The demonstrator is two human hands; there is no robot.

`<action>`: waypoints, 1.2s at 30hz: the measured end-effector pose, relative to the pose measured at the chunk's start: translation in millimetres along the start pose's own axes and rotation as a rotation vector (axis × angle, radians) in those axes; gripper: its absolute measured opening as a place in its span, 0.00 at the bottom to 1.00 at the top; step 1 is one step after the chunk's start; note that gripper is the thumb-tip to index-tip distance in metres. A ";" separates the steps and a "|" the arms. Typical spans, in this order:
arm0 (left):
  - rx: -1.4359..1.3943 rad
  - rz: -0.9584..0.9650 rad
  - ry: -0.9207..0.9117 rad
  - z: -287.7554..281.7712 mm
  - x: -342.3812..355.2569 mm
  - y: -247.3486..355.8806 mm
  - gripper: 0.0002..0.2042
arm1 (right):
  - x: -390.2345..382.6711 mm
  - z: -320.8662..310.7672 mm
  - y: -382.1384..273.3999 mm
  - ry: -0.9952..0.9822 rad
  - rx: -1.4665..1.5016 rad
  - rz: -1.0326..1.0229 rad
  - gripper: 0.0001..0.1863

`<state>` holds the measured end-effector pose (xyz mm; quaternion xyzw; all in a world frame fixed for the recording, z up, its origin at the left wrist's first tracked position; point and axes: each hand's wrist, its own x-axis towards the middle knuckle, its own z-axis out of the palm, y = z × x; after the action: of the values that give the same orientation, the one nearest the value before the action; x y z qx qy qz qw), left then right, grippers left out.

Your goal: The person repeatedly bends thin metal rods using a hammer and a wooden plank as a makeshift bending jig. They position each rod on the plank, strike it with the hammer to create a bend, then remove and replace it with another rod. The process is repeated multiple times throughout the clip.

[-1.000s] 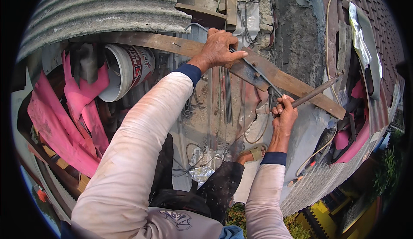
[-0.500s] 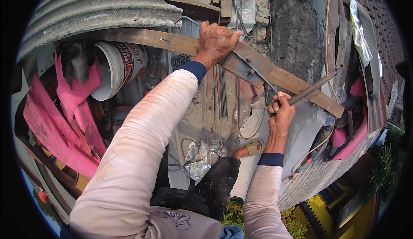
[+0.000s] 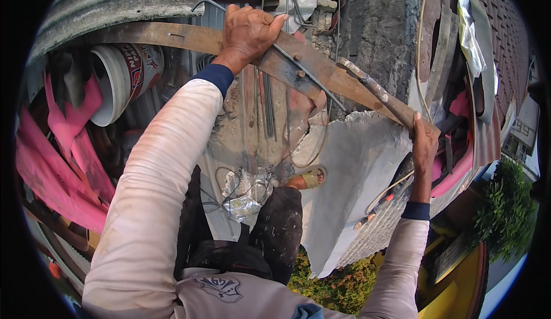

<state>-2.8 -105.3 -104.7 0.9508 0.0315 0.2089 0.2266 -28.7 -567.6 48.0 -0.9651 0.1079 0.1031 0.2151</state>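
A long wooden plank (image 3: pixel 344 89) lies crosswise in front of me, with a short board against its near side and two bolts (image 3: pixel 301 73) standing up from it. My left hand (image 3: pixel 247 32) is closed round a thin metal rod (image 3: pixel 317 82) and presses on the plank. The rod's far left end is bent into a hook; its other end sticks out free past the bolts. At the plank's right end, my right hand (image 3: pixel 423 144) is closed on the near end of a rusty, pipe-like bar (image 3: pixel 373 88), which lies slanting over the plank. My right fingers are partly hidden.
A white bucket (image 3: pixel 109 84) lies on its side at left, near torn pink sheeting (image 3: pixel 63 164) and corrugated roofing (image 3: pixel 115 12). Several straight rods (image 3: pixel 267 107) lie below the plank. A grey metal sheet (image 3: pixel 356 170) slopes toward a drop with greenery. My sandalled foot (image 3: pixel 310 179) stands beside it.
My right hand has moved right, from the rod's end to the plank's end. The bar has swung from pointing up-right to pointing up-left over the plank. My left hand keeps its grip.
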 end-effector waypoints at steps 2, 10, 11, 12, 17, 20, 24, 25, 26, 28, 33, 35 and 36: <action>0.029 0.008 -0.003 1.1 -0.5 -0.6 0.22 | 34.0 -11.1 -14.0 -0.017 -0.188 -0.164 0.32; 0.072 0.038 0.008 3.3 -1.1 -1.9 0.22 | 137.0 -2.6 -86.5 -0.131 -0.449 -0.866 0.26; 0.076 0.035 0.007 3.4 -1.3 -2.1 0.22 | 144.5 -1.1 -93.7 -0.130 -0.478 -0.910 0.26; 0.076 0.032 -0.002 3.7 -1.2 -2.4 0.22 | 151.1 -0.3 -100.2 -0.145 -0.495 -0.922 0.26; 0.078 0.056 0.017 3.4 -1.5 -2.6 0.21 | 179.4 6.3 -127.3 -0.238 -0.513 -0.994 0.27; 0.071 0.051 0.001 1.3 -1.7 -1.3 0.21 | 188.0 11.7 -134.5 -0.247 -0.492 -1.039 0.27; 0.085 0.027 -0.038 0.0 -1.5 0.0 0.22 | 195.2 17.6 -136.1 -0.241 -0.506 -1.067 0.27; 0.081 0.016 -0.049 0.4 -1.2 0.0 0.22 | 195.8 18.9 -135.1 -0.214 -0.536 -1.083 0.27; 0.088 0.032 -0.029 0.9 -1.1 -0.1 0.22 | 195.6 20.4 -133.6 -0.229 -0.504 -1.082 0.28; 0.093 0.043 -0.019 2.7 -0.6 -0.8 0.22 | 191.7 22.0 -128.0 -0.205 -0.489 -1.102 0.28; 0.058 0.075 0.027 5.5 -0.3 -2.8 0.24 | 172.2 16.0 -115.0 -0.114 -0.495 -1.093 0.31; 0.051 0.075 0.018 4.4 0.3 -2.6 0.25 | 164.1 6.8 -112.8 -0.067 -0.585 -1.128 0.36; 0.051 0.066 0.005 3.5 1.1 -2.2 0.26 | 160.5 3.4 -112.1 -0.056 -0.554 -1.180 0.38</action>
<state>-0.3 -104.6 -108.0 0.9562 0.0061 0.2178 0.1954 152.5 -493.3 49.7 -0.8790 -0.4762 0.0169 -0.0185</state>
